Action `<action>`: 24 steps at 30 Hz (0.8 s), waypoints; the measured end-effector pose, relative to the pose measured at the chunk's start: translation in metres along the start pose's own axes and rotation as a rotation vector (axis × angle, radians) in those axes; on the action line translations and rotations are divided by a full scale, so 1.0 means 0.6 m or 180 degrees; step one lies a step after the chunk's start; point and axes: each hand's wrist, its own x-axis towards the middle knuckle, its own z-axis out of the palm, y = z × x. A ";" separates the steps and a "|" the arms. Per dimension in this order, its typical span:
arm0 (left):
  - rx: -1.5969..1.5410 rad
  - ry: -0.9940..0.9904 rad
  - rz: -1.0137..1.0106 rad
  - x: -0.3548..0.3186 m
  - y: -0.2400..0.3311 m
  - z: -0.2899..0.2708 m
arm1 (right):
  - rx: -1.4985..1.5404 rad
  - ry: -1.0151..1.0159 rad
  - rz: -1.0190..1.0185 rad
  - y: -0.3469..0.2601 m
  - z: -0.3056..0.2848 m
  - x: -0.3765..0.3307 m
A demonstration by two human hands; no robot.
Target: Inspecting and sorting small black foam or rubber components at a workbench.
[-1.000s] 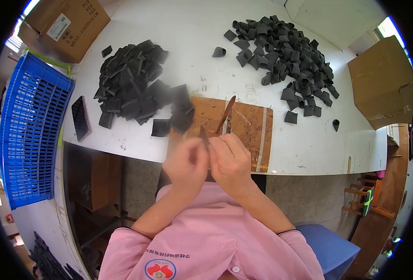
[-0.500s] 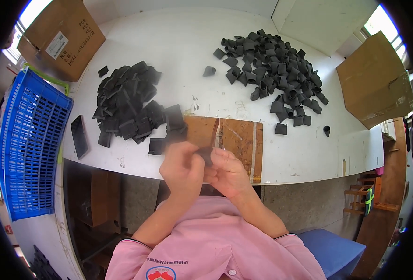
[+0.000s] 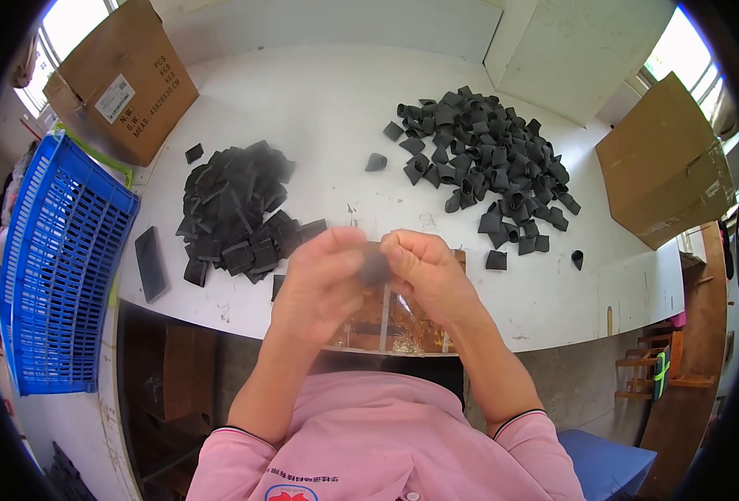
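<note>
In front of my chest, a small black fabric piece (image 3: 374, 268) is held up between both hands. My right hand (image 3: 426, 271) pinches its right edge with thumb and fingertips. My left hand (image 3: 319, 280), somewhat blurred, is closed at the piece's left side. Below them lies a brown board (image 3: 361, 334) with pale strips across it, partly covered by my hands. A heap of flat black pieces (image 3: 234, 209) lies left of my hands. Farther off to the right spreads a pile of black pieces opened into loops (image 3: 503, 154), with a single one (image 3: 375, 162) apart from it.
A dark phone (image 3: 149, 264) rests near the table's left edge, beside a blue plastic basket (image 3: 73, 267). Cardboard boxes stand at the back left (image 3: 123, 83) and at the right (image 3: 666, 163). A blue stool (image 3: 607, 459) is at the lower right.
Both hands have risen with the black piece and turned around it. A thin brown strip that stood up beside the right thumb no longer shows. The view has tilted slightly.
</note>
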 end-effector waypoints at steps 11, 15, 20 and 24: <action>0.0619 0.0040 0.0803 -0.004 -0.019 0.021 | -0.0282 0.0032 -0.0408 0.012 0.001 0.004; 0.0905 -0.0056 0.0836 -0.011 -0.026 0.014 | -0.0653 0.0146 -0.0458 0.010 0.001 -0.004; 0.3227 0.0253 0.2361 -0.010 -0.023 0.035 | -0.2219 0.0886 -0.1332 -0.011 0.013 -0.025; 0.3958 -0.0184 0.2806 0.006 -0.014 0.029 | -0.3367 0.1149 -0.2812 -0.008 0.025 -0.034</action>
